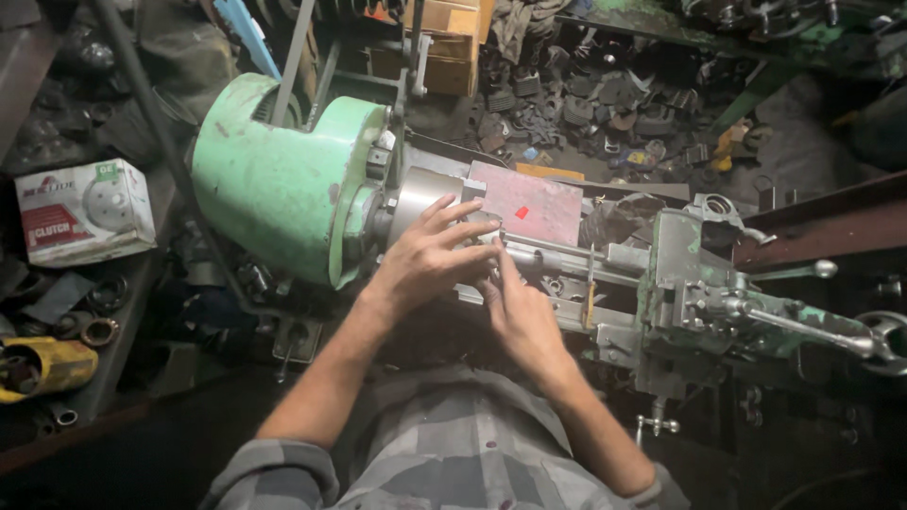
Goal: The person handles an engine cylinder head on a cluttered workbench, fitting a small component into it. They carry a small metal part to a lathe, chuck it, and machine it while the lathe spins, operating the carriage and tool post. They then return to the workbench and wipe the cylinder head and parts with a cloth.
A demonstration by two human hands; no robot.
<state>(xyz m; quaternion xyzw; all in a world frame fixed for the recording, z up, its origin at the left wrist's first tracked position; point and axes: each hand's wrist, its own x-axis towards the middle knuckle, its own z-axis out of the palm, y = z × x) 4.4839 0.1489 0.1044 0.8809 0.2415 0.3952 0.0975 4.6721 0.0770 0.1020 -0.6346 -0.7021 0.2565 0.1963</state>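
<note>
A person is leaning over a small green lathe (274,179), both bare hands meeting at the chuck (420,198). The left hand (430,260) is resting flat, fingers spread apart, against the chuck's steel face and the start of a thin metal rod (557,250) that is running rightward from the chuck toward the tool post and carriage (685,283). The right hand (520,316) is lying just beneath it, fingers extended together and touching the rod near the chuck; neither hand is visibly closing around anything.

Risk, as a judgement: with fingers lying against chuck and rod, any rotation of the spindle would be catching skin or the rolled checked sleeves; the jaw edges could also be pinching a fingertip if the rod is shifting. A long handle (812,331) is projecting near the right forearm and could be getting knocked.

Hard to make out: the left hand is covering the chuck jaws, so whether they are clamping the rod cannot be told. The fingertips of the right hand are partly hidden under the left. The red plate (529,203) behind the rod is blocking the bed. The shelf at left, bearing a white carton (85,212) and a yellow cylinder (42,364), is dim, as is the parts heap (586,104) beyond.
</note>
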